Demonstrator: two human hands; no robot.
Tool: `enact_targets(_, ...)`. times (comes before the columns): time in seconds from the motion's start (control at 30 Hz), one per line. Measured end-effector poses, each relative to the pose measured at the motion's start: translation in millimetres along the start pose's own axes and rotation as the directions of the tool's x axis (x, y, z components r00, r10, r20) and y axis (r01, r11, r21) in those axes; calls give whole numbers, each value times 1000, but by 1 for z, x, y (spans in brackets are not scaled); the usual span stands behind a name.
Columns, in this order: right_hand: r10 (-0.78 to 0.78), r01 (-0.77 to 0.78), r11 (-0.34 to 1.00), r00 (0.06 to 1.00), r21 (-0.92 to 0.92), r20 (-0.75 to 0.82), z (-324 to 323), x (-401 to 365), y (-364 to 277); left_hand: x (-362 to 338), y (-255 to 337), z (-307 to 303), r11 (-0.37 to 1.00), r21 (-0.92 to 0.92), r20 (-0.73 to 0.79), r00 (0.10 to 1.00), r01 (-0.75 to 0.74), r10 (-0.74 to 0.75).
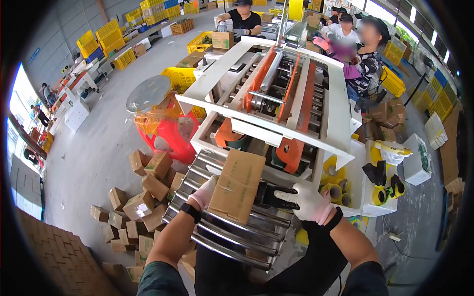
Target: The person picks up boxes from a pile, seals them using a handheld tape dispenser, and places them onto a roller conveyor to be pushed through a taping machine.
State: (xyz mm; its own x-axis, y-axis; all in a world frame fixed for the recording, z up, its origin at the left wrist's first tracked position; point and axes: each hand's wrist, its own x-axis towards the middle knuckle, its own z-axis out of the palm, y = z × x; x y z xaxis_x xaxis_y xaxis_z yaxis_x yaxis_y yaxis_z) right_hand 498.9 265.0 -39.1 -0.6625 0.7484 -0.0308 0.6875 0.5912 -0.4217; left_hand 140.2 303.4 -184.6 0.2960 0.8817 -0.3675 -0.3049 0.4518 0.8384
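A brown cardboard box (237,186) with faint green print lies on the steel roller conveyor (232,241) in front of me. My left hand (205,192), in a pale glove, grips the box's left side; part of its fingers is hidden behind the box. On the other side, my gloved right hand (310,201) is closed around a black tool that looks like a tape dispenser (273,196), close against the box's right side. Just beyond the box stands a white carton-sealing machine (266,129) with orange guides.
Several small cartons (140,204) are heaped on the floor at left. A red stool (173,135) stands beside the machine. At right, a white bin (358,197) holds tape rolls. People (242,22) work beyond the machine, near yellow crates (197,44).
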Motion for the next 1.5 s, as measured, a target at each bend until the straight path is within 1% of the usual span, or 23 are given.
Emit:
enact_targets(0.03,13,-14,1000,1000,17,24,4,-8,-11,-19,-2,7,1000,2,-28,999,-18,18)
enact_targets(0.07,8,-8,1000,1000,10,17,8,-15,-21,-33,-2,0,894,429,-1,990,-127,141)
enact_targets(0.1,7,-7,1000,1000,16,19,12,-21,-29,-47,0,-6,606,774,25,965,-184,262)
enact_targets(0.17,-123,134,990,977,52,-175,27,-29,-38,-71,5,-4,510,860,-140,958,-7,249)
enact_targets(0.2,-108,114,993,983,30,-149,29,-34,-41,-83,21,-3,762,642,-295,946,90,137)
enact_targets(0.23,-90,91,996,988,8,-124,28,-36,-47,-103,52,14,995,-60,-189,978,74,-84)
enact_targets(0.27,-70,69,998,993,-11,-97,28,-37,-53,-110,63,25,969,241,-109,990,-60,88)
enact_targets(0.33,12,-12,1000,1000,13,3,27,-32,-58,-136,80,87,518,852,-48,971,-83,235)
enact_targets(0.37,15,-16,996,1000,92,7,29,-29,-56,-147,87,133,79,994,-97,959,79,268)
enact_targets(0.4,-12,11,989,1000,148,5,20,-28,-58,-143,85,148,18,976,-213,944,215,253)
enact_targets(0.5,1,-46,968,984,247,177,32,-26,-46,-146,94,165,-53,959,-268,949,280,166)
enact_targets(0.53,-61,34,954,995,297,83,33,-26,-50,-147,90,169,-125,948,-258,937,293,236)
enact_targets(0.67,72,-122,977,961,176,268,1,-44,-54,-159,84,154,-38,968,-222,921,246,319)
enact_targets(0.77,-58,20,895,996,445,71,9,-66,-16,-201,69,96,100,971,-240,869,218,434)
enact_targets(0.83,-82,62,840,997,539,13,7,-72,-9,-247,82,70,235,894,-445,824,382,352)
enact_targets(0.9,-99,97,783,995,614,-31,6,-73,-11,-286,85,60,35,751,-605,667,659,435)
enact_targets(0.97,-116,128,753,991,645,-61,2,-71,-25,-306,62,30,-75,707,-476,553,703,684)
enact_targets(1.03,-155,162,774,986,612,-64,1,-67,-34,-297,65,41,90,928,-336,705,362,624)
enact_targets(1.07,-176,176,772,983,611,-60,2,-65,-38,-284,56,60,701,714,-405,820,7,404)
enact_targets(1.1,-179,172,778,983,605,-50,3,-64,-43,-265,23,54,963,199,-203,954,-179,219)
enact_targets(1.13,-179,168,784,983,597,-41,5,-64,-47,-244,12,71,998,-54,-126,992,19,-26)
enact_targets(1.23,-177,186,837,982,514,-66,3,-61,-60,-206,3,133,960,-209,119,980,184,-162)
enact_targets(1.5,-199,247,883,967,400,-160,7,-64,-63,-180,-16,152,961,-270,-12,998,63,-69)
